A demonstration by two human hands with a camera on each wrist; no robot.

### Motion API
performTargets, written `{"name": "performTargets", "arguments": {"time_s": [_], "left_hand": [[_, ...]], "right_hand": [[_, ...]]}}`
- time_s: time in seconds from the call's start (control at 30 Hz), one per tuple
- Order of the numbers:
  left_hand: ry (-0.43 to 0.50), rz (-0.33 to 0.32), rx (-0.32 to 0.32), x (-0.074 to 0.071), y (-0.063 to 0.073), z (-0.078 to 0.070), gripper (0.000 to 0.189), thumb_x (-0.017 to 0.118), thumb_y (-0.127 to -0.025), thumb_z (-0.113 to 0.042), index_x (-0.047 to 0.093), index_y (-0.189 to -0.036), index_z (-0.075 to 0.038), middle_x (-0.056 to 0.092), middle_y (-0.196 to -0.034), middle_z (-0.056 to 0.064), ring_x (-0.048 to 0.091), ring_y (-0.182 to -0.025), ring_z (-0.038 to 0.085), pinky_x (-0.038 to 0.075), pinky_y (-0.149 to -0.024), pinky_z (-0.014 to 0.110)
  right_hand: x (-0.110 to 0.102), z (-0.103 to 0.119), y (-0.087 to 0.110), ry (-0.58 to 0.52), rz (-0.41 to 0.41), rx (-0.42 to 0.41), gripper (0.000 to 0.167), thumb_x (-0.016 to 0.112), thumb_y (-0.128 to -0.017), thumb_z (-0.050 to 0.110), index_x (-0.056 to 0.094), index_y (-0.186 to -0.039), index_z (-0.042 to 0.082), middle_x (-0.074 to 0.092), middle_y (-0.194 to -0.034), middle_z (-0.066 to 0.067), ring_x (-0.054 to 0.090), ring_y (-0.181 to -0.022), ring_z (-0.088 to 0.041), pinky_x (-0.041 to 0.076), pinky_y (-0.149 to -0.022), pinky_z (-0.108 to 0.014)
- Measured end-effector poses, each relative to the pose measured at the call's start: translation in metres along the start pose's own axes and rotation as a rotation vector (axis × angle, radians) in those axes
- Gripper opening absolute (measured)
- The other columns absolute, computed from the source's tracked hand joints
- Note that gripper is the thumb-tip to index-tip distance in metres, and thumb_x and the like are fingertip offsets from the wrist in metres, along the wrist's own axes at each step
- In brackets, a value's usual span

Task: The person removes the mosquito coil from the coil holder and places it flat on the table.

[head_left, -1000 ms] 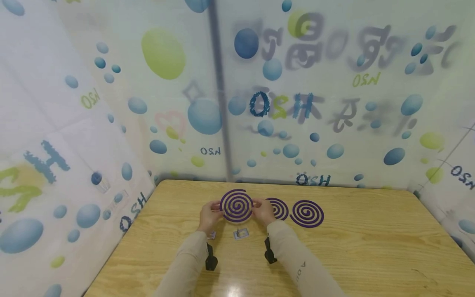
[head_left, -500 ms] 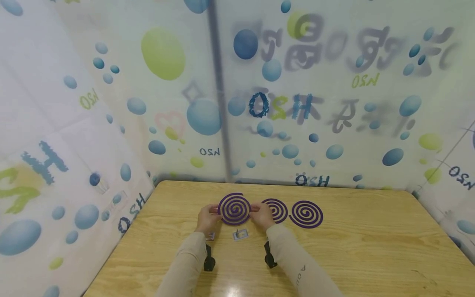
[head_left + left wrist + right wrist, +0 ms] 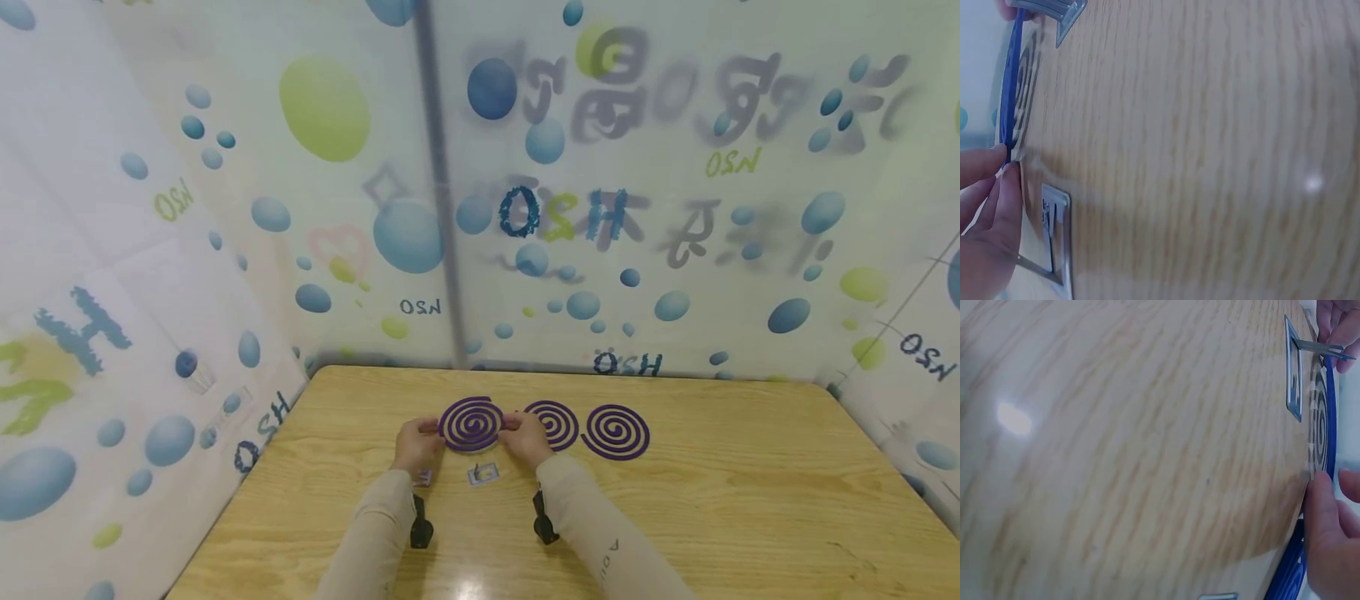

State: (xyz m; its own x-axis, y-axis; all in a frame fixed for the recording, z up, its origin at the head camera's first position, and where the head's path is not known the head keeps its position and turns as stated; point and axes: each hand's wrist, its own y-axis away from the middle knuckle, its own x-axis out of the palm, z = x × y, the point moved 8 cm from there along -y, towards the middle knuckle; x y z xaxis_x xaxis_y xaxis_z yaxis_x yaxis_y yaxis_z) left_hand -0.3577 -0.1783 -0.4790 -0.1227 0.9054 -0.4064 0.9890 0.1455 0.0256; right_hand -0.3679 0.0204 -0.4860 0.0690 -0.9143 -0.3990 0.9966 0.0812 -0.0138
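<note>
A dark purple mosquito coil (image 3: 472,425) is held by both hands, low over the far part of the table. My left hand (image 3: 417,446) pinches its left edge between thumb and fingers. At the right edge, my right hand (image 3: 527,437) pinches it too. Seen edge-on in the left wrist view, the coil (image 3: 1010,87) is a thin band with its spiral shadow on the wood beside it. A metal coil stand (image 3: 483,474) with a raised prong lies in front of the coil. Another small stand (image 3: 422,477) is partly hidden by the left hand.
Two more mosquito coils lie right of the hands: the nearer coil (image 3: 555,427) is partly covered by the right hand, the farther coil (image 3: 616,432) is fully visible. The wooden table (image 3: 735,500) meets a patterned curtain (image 3: 675,208) at its back edge.
Both hands have lowered the coil toward the table and nearer the body. It has tilted from facing me to lying flatter. The other coils and stands stay where they were.
</note>
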Motion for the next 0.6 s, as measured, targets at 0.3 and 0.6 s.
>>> {"name": "performTargets", "arguments": {"time_s": [0.3,0.6], "left_hand": [[0.040,0.024,0.012,0.002,-0.001,0.004,0.037,0.059,-0.072,0.010,0.052,-0.108,0.014,0.057,-0.103,0.027,0.056,-0.095,0.036,0.048,-0.081,0.037],[0.065,0.028,0.054,-0.008,-0.001,-0.007,0.037,0.058,-0.075,0.009,0.050,-0.111,0.015,0.052,-0.109,0.031,0.056,-0.094,0.039,0.049,-0.078,0.039]], "right_hand": [[0.000,0.002,0.003,-0.012,0.025,0.023,0.032,0.057,-0.078,-0.002,0.056,-0.110,-0.008,0.060,-0.101,-0.019,0.056,-0.094,-0.030,0.050,-0.077,-0.034],[-0.001,0.005,0.005,-0.024,0.118,0.071,0.038,0.056,-0.083,-0.001,0.046,-0.119,-0.011,0.050,-0.117,-0.025,0.049,-0.107,-0.035,0.050,-0.077,-0.031]]}}
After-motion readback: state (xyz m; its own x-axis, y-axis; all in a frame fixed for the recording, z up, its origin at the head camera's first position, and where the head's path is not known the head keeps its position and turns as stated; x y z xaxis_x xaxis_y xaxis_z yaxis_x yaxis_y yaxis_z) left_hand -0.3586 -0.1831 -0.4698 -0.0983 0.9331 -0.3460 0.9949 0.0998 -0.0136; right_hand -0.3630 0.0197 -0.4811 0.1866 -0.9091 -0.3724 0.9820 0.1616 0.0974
